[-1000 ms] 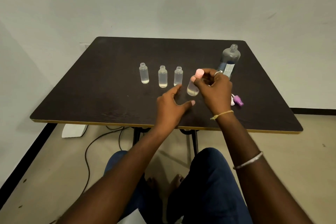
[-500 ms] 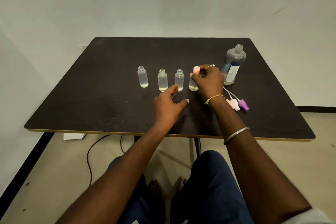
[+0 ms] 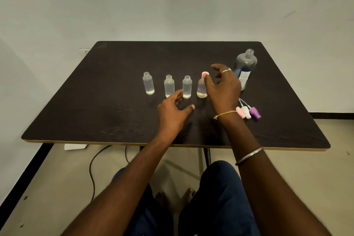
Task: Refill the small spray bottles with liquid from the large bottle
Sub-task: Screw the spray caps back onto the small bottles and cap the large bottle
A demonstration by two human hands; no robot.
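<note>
Centre frame: right hand [image 3: 222, 90], fingers spread, grip holding nothing, is hovering beside the pink-capped small bottle [image 3: 202, 88]; left hand [image 3: 172, 113] likewise is gripping nothing. Bottle likely light, smooth, tippable; grasp mid-body.

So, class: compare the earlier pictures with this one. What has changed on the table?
The right hand set the pink-capped small bottle upright at the right end of the row and let go, fingers now spread. The left hand, three open small bottles and large bottle stayed put.
</note>
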